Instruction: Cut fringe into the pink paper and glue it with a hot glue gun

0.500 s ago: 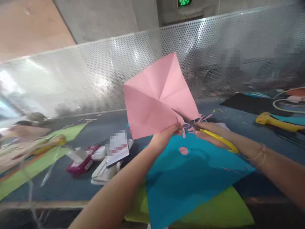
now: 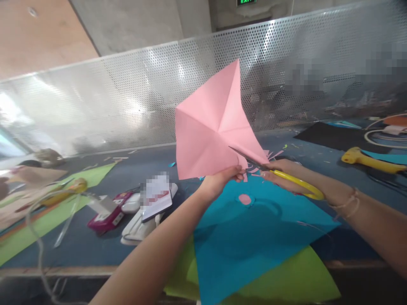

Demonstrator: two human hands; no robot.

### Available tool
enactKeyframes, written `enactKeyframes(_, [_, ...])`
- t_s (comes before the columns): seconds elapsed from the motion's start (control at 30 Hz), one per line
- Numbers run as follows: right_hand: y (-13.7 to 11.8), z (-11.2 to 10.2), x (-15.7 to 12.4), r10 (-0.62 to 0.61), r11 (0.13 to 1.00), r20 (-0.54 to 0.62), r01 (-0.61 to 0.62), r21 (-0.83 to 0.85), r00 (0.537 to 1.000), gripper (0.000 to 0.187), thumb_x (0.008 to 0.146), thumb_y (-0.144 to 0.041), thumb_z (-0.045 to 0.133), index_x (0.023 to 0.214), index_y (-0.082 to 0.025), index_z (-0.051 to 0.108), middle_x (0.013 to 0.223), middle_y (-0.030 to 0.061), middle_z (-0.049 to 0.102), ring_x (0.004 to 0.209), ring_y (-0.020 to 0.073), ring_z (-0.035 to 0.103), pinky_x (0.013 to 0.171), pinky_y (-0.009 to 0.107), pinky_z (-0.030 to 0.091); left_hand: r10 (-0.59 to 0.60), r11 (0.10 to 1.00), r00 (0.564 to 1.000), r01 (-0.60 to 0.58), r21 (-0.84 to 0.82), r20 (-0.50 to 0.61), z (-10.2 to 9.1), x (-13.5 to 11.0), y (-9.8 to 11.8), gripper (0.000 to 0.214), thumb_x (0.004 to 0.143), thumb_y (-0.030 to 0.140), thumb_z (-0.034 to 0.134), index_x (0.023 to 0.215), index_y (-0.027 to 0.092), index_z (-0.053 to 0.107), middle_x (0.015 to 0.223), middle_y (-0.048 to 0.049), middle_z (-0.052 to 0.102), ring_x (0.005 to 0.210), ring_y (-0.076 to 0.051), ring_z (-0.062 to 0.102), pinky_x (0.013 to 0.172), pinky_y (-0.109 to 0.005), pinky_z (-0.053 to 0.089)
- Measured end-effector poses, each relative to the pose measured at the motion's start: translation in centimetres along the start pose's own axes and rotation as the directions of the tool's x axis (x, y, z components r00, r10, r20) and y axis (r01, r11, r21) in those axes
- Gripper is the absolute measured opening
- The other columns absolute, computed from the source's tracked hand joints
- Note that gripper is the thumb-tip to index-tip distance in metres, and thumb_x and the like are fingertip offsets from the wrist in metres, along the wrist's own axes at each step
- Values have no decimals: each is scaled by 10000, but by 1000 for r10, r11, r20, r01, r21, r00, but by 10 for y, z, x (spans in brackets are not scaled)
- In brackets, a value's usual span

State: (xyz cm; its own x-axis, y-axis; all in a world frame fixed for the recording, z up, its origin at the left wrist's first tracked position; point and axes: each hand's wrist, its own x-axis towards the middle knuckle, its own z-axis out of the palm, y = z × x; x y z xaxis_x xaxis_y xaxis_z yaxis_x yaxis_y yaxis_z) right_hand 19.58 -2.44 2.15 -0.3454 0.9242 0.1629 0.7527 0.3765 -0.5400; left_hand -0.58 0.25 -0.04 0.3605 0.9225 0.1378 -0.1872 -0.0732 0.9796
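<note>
From the head camera, both forearms reached forward and up over the tabletop [image 2: 95,250]. The left hand [image 2: 219,180] was raised at the end of a nearly straight arm, thumb and fingers pinched shut on the lower edge of the pink paper [image 2: 210,135]. The creased sheet was held upright in the air, well above the tabletop, with its top corner pointing up in front of the perforated metal screen [image 2: 127,97].

The right hand [image 2: 288,178] came in from the right with the wrist level, fingers closed around the yellow handles of the scissors [image 2: 276,173]. The dark blades pointed left and slightly up, meeting the paper's lower right edge just beside the left thumb. Thin pink strips hung from the sheet there. A cord band [image 2: 345,203] circled the right wrist.

Below the hands lay a blue sheet [image 2: 254,237] over a green sheet [image 2: 286,279], with a small round pink scrap [image 2: 244,199] on the blue one.

As for writing, a green lit sign [image 2: 246,2] at the top edge was cut by the frame and seemed to read "EXIT". A magenta pack [image 2: 106,216] on the left carried a white label too blurred to read. A yellow tool [image 2: 369,161] lay far right, with no lettering legible.
</note>
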Motion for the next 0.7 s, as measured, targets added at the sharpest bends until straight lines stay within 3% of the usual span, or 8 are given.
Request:
enactKeyframes(0.3, [-1, -1, -2, -114, 990, 128, 102, 94, 985, 313, 831, -482, 405, 794, -194, 521, 422, -56, 380, 311, 80, 317, 324, 224, 269, -3, 1000, 999, 3, -1, 53, 3, -3, 4, 135, 650, 268, 641, 620, 137, 650, 607, -23, 616, 574, -93, 532, 629, -251, 429])
enactKeyframes(0.5, [5, 2, 2, 33, 997, 82, -39, 68, 996, 316, 800, -484, 460, 733, -189, 552, 402, -55, 403, 274, 64, 322, 282, 202, 233, -13, 1000, 998, 15, -25, 57, 4, -3, 5, 121, 637, 250, 653, 616, 132, 646, 597, -20, 614, 560, -93, 530, 605, -244, 422])
enactKeyframes(0.7, [-8, 3, -3, 121, 988, 35, -123, 88, 992, 327, 809, -475, 430, 791, -180, 570, 394, -61, 405, 249, 71, 340, 256, 194, 215, -81, 952, 997, 71, -297, -19, 17, -5, 0, 173, 680, 272, 640, 641, 104, 652, 595, -27, 615, 573, -86, 549, 604, -220, 432])
